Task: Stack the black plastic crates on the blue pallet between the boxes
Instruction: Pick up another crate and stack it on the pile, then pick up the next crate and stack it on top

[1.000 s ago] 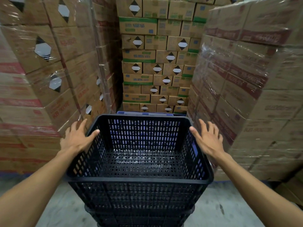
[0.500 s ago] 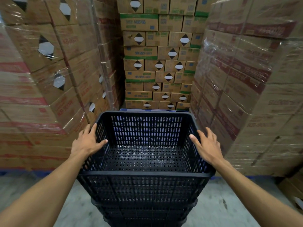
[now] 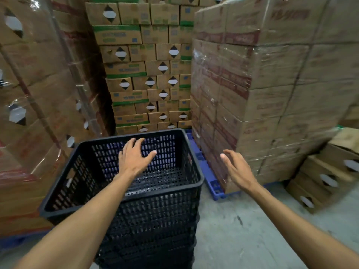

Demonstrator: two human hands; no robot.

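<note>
1. Head view: the top black crate [image 3: 124,183] sits nested on a stack of black crates [image 3: 153,247], which stands in the gap between the wrapped box stacks; it looks placed, slightly askew to the view
2. The blue pallet [image 3: 206,171] shows only as a strip to the right of the crates; whether the stack's base rests fully on it cannot be told
3. The left hand [image 3: 134,160] is spread, fingers apart, over the crate's inside and holds nothing; contact with the far wall is unclear
4. The right hand [image 3: 239,169] is empty with fingers apart, off the crate, near the wrapped boxes [image 3: 272,94]
5. Judgement: this crate seems delivered; whether more crates wait is not shown
6. Further out: left boxes [image 3: 38,113], back boxes [image 3: 147,78], concrete floor [image 3: 242,239]
</note>
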